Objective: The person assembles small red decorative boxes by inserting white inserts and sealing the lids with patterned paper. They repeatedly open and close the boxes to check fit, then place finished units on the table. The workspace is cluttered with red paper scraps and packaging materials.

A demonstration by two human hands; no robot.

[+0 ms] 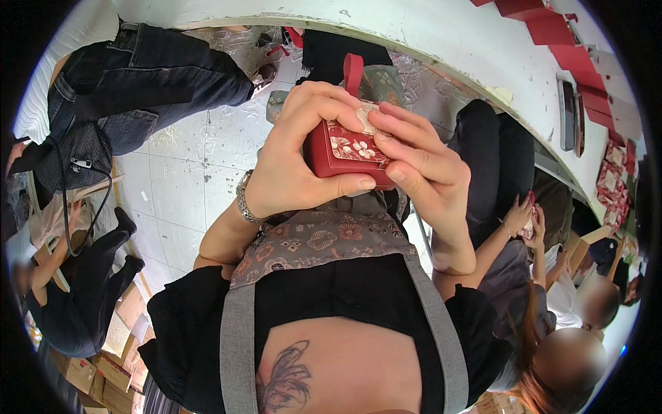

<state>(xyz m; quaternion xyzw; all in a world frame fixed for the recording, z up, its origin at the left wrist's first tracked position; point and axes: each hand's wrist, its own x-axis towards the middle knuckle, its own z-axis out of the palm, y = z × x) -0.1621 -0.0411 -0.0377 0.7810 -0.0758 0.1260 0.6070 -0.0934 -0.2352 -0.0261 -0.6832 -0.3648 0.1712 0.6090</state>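
Two hands on one small red box, right in front of my chest, above the patterned bib of my grey apron. My left hand wraps the box from its left side: fingers curled over the top edge, thumb pressed flat along the lower front edge, so that hand is clamped on it. My right hand comes in from the other side, fingers laid close together across the upper right corner, thumb tucked under near the left thumb's tip. Both sets of fingers are closed against the box, none spread free.

On the box's face there's a panel with pale flowers on red, and a red ribbon loop stands up from behind it, past my fingertips. A silvery bracelet sits on my left wrist.

Beyond the hands, the pale tiled floor shows scraps of clear wrapping. A white table edge curves across the top, with more red boxes lined up along its far right side and a dark phone lying flat. At left a person in dark jeans sits; at right another person holds something reddish in both hands. Cardboard cartons are stacked low at left.
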